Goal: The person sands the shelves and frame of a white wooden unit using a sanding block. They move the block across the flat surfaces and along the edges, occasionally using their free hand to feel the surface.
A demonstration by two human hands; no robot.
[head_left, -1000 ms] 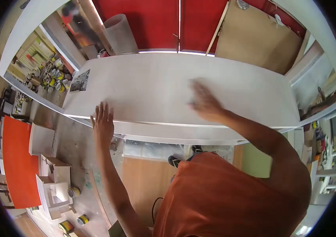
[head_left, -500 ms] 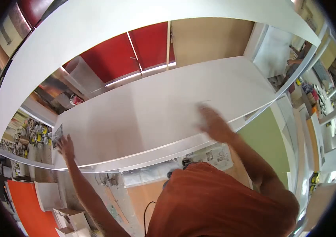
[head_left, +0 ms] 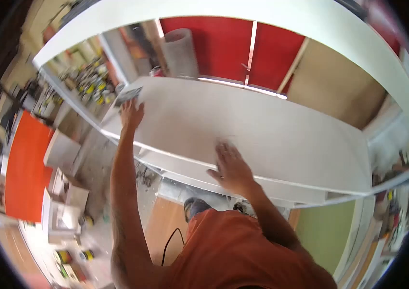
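A large white board (head_left: 281, 130) lies flat in front of me at waist height. My right hand (head_left: 231, 166) rests palm down on its near edge, fingers spread. My left hand (head_left: 131, 113) reaches out to the board's far left corner and touches a small dark sheet of sandpaper (head_left: 128, 96) lying there. Whether the fingers grip the sheet or only press on it cannot be told.
Red panels (head_left: 223, 43) and a brown board (head_left: 329, 86) stand behind the white board. A grey roll (head_left: 181, 48) leans at the back. An orange panel (head_left: 24, 164), white boxes (head_left: 64, 202) and paint tins (head_left: 64, 255) lie on the floor at left. A cable (head_left: 170, 245) runs below.
My left hand has stayed at the sandpaper at the board's left corner while my head turned. My right hand has drawn back to the near edge and settled flat there.
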